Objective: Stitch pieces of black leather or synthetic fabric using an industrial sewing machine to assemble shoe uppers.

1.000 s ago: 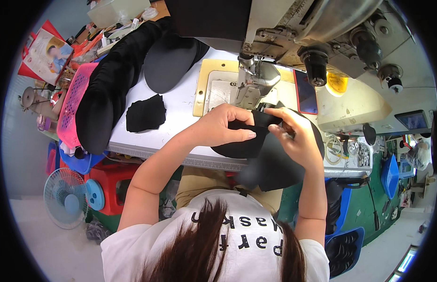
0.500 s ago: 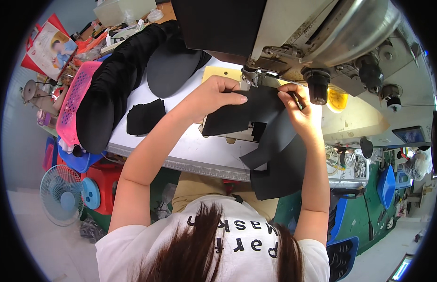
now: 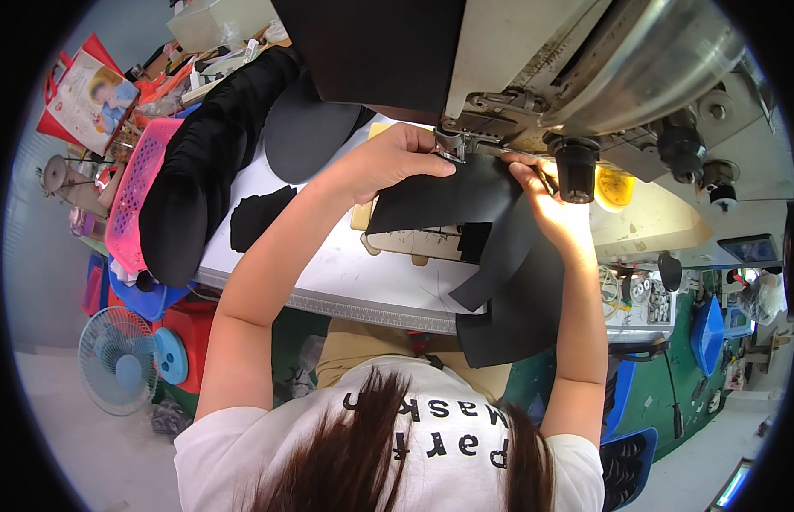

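A person at a sewing machine (image 3: 584,68) presses the left hand (image 3: 392,162) flat on a black fabric piece (image 3: 465,213) lying on the white worktable (image 3: 328,273), right under the machine's head. The right hand (image 3: 542,200) pinches the fabric's far edge, the rest drooping over the table's front. A stack of black pieces (image 3: 200,171) lies to the left beside a pink basket (image 3: 128,200).
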Tool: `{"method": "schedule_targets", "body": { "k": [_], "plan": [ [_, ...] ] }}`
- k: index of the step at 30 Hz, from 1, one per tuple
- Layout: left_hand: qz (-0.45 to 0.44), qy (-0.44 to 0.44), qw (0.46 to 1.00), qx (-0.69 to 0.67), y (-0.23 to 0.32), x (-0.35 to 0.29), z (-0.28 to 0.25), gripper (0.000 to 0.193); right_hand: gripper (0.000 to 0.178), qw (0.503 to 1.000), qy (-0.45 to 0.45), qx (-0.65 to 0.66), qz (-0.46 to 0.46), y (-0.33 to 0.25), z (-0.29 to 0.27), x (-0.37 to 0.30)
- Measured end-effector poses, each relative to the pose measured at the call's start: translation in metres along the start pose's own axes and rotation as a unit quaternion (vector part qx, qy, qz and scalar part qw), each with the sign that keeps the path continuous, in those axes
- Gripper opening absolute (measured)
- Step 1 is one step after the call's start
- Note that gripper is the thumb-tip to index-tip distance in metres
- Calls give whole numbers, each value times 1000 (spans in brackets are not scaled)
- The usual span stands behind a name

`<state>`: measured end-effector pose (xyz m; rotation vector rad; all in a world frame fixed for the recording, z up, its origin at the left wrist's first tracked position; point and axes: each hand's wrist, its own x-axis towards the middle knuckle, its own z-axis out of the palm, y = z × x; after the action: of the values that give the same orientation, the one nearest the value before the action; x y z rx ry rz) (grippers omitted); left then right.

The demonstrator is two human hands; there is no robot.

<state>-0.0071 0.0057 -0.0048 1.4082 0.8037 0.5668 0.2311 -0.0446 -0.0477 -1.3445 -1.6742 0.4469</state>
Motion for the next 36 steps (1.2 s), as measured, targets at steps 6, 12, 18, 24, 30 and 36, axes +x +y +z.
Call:
{"method": "schedule_targets", "body": {
  "k": [6,12,18,24,30,36],
  "plan": [
    [-28,16,999,12,6,0,0,17,18,999,-27,-27,33,-7,-3,4],
    [5,-2,1000,-13,-2,4,-3,18,17,995,-67,-54,45,-6,-5,8],
    [2,-14,1000,-22,-4,6,-4,19,18,998,-38,10,53,-1,-3,6],
    [17,-19,999,-34,-6,6,-5,19,21,991,-89,25,102,-35,-10,11],
    [22,-6,1000,-3,-5,12,-4,16,23,985,-43,-88,140,-24,-10,14],
    [-5,14,1000,-11,-3,8,-4,16,16,973,169,-108,-115,-14,-29,-27]
  ]
}}
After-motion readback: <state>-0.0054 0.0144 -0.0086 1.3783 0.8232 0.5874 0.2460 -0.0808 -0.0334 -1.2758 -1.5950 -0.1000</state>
